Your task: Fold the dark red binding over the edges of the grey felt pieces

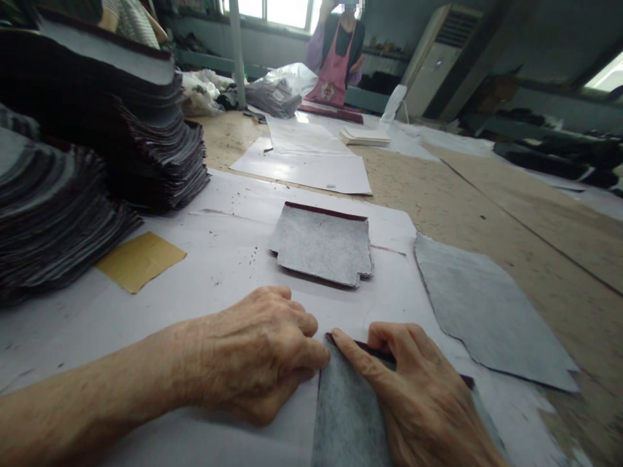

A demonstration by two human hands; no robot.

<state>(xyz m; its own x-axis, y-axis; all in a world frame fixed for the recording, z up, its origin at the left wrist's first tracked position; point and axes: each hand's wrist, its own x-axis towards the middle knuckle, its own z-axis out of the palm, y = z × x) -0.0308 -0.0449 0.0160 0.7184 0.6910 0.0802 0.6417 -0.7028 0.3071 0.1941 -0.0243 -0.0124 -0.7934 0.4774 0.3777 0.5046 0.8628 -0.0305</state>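
Your left hand (pixel 257 353) is curled into a loose fist, knuckles up, with the thumb and forefinger pinched at the top left corner of the grey piece (pixel 348 415) in front of you. Your right hand (pixel 418 395) lies flat on the same piece, fingers stretched out and pressed together, the forefinger tip running right up to that corner so that it almost meets your left thumb. Neither hand lifts it; both press it down against the white sheet (pixel 219 272) that covers the table.

The grey piece is a thin, felt-like cut of material, mottled grey on the side that faces up, with a dark maroon edge showing along its top under your right fingers. Its lower part runs out of the bottom of the view, between your two wrists.

Just beyond your hands lies a small stack of like pieces (pixel 322 250), grey side up with the same maroon rim at the far edge. To your right a larger grey sheet (pixel 481 311) lies half on the bare table (pixel 511 220). To your left is a yellow-brown paper square (pixel 140 259), and behind it tall piles of cut pieces (pixel 111 117). At the far end a person in a pink apron (pixel 335 65) stands at the table.
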